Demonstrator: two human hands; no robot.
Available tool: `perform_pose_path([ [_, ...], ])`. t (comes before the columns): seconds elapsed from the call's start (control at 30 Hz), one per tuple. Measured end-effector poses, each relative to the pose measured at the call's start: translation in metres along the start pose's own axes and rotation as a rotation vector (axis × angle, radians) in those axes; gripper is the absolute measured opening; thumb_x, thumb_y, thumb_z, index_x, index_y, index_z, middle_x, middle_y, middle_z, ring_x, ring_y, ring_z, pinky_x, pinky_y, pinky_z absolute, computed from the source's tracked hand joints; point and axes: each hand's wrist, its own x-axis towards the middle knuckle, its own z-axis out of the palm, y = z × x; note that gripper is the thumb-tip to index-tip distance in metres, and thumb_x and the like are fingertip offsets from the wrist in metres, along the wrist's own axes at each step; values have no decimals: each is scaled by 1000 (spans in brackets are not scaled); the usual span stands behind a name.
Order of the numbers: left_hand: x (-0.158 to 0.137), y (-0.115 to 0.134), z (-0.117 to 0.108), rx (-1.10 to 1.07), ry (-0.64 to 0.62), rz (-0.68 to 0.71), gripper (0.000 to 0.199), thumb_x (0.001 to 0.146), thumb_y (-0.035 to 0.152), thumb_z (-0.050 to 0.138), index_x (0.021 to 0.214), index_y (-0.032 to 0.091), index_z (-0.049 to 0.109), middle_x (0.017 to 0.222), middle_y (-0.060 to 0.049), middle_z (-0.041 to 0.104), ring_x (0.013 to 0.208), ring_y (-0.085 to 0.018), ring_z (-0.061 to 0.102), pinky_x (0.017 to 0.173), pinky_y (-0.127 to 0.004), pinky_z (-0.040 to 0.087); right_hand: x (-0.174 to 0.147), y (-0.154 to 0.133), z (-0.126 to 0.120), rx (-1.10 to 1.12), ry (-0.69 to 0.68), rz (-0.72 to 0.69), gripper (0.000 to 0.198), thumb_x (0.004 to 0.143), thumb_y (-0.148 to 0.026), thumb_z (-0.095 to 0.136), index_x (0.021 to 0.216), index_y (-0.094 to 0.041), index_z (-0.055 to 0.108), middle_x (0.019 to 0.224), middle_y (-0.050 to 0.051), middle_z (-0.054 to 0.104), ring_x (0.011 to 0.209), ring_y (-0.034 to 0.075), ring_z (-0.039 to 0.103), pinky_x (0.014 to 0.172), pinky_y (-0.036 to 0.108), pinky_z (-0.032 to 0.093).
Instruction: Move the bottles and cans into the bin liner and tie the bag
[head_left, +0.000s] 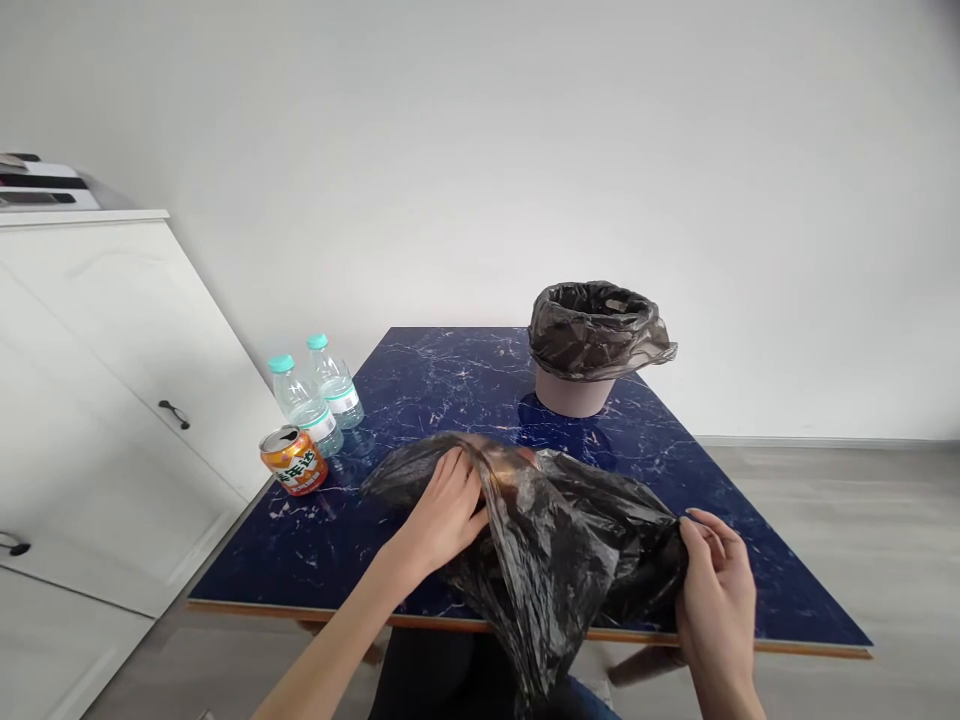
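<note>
A thin black plastic bag lies crumpled across the near part of the table, its lower end hanging over the front edge. Something pale and reddish shows faintly through it; I cannot make out what. My left hand is closed on the bag's upper left side, with its fingertips partly hidden in the folds. At the bag's right end, my right hand pinches the plastic between thumb and fingers.
On the blue marbled table stand two clear bottles with turquoise caps and an orange drink can at the left. A pinkish bin lined with a black bag stands at the back right. White cabinets flank the left side.
</note>
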Motion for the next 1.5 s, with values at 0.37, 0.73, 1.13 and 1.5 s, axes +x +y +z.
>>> perform_pose_path([
  [0.37,4,-18,-27,-138,-13,-74,59,92,38,81,144,24,57,147,-18,67,139,-39,63,114,-53,54,7,0,0,164,171,-5,50,77,-49,84,116,-23,66,96,-2,62,81,14,58,72,27,45],
  [0.73,-80,-54,-141,-72,302,-671,61,82,73,71,128,32,64,128,-4,77,105,-33,75,82,-38,60,18,4,-5,237,299,37,38,69,-39,83,100,-23,66,88,-3,61,74,14,54,67,29,43],
  [1.13,-17,-93,-135,250,-77,-552,46,90,57,65,127,29,64,127,-10,73,99,-37,73,82,-41,52,11,1,-3,200,227,59,43,69,-42,86,103,-23,68,89,-3,62,75,14,56,65,27,45],
  [1.5,31,-170,-121,339,-268,-328,48,70,20,85,115,23,69,117,-13,74,120,-39,62,103,-43,41,7,-3,-2,192,204,103,40,72,-39,88,105,-24,72,88,-4,64,78,14,56,69,25,43],
])
